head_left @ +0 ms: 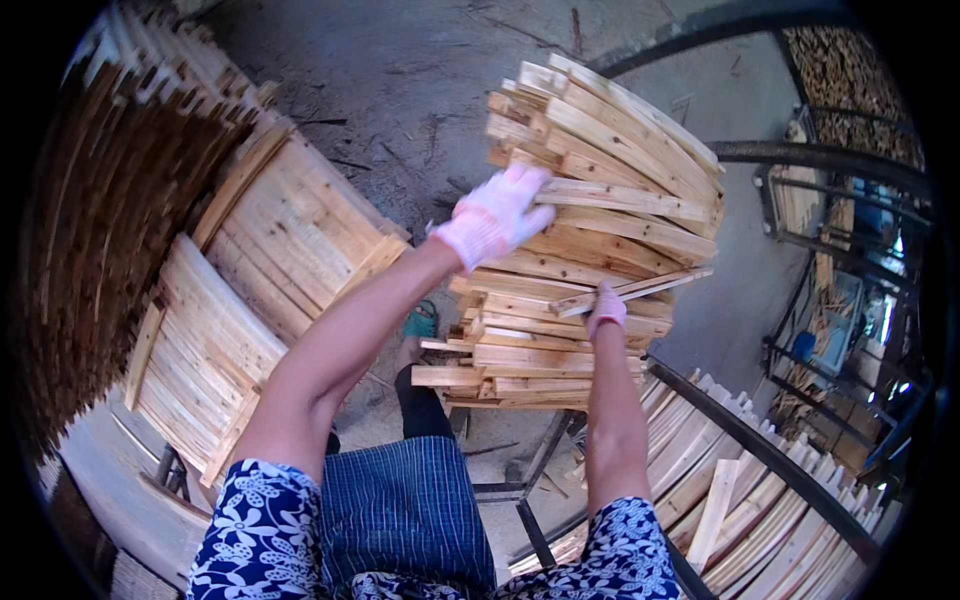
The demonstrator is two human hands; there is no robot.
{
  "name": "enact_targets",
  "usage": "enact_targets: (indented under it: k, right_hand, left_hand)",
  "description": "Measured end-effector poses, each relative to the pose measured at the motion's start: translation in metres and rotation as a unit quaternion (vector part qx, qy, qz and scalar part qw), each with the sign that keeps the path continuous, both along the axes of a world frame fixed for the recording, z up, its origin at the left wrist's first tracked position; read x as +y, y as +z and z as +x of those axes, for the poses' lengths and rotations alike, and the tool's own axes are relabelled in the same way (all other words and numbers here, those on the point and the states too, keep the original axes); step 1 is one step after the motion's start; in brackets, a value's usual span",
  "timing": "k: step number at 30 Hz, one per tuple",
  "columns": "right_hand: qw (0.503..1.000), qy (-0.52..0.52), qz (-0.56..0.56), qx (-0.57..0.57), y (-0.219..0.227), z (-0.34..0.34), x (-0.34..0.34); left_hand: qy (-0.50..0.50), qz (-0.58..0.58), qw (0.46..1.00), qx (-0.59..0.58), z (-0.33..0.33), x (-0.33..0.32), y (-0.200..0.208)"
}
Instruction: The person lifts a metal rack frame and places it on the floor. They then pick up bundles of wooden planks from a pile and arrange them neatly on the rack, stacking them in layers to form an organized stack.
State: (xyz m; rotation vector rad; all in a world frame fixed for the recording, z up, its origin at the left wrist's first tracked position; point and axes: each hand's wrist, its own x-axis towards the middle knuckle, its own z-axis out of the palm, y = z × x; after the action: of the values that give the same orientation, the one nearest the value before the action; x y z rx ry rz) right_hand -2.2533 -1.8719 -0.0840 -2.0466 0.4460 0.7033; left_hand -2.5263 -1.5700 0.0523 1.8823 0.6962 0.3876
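Observation:
My left hand (497,215), in a pale pink-white glove, reaches over the far left of a stack of wooden slats (600,245). Its thumb and fingers are apart at the end of one slat (620,198); slight blur hides whether they touch it. Closer to me on the right, my gloved right hand (607,308) is closed round a narrow wooden slat (660,288). That slat lies at a slant across the others, its right end pointing away from me. Uneven slat ends stick out along the stack's left side.
Wooden panels (295,235) lie at the left beside a tall pile of slats (110,200). At lower right, more slats (770,500) rest behind a dark metal bar (760,450). A metal rack (830,240) stands at far right. Wood scraps litter the concrete floor (370,70).

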Motion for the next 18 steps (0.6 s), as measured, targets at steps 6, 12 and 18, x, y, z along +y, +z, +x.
enact_targets:
  k: [6, 12, 18]
  right_hand:
    - [0.983, 0.035, 0.029, -0.178, 0.001, -0.078, 0.072]
    - [0.97, -0.208, 0.083, -0.1, 0.069, -0.091, 0.192]
    - [0.896, -0.208, 0.384, 0.078, 0.02, -0.069, 0.1]
  left_hand:
    - [0.004, 0.25, 0.949, 0.193, 0.116, 0.036, -0.077]
    - [-0.042, 0.154, 0.963, 0.216, 0.122, -0.025, -0.075]
    - [-0.091, -0.123, 0.95, 0.273, 0.122, -0.028, -0.044]
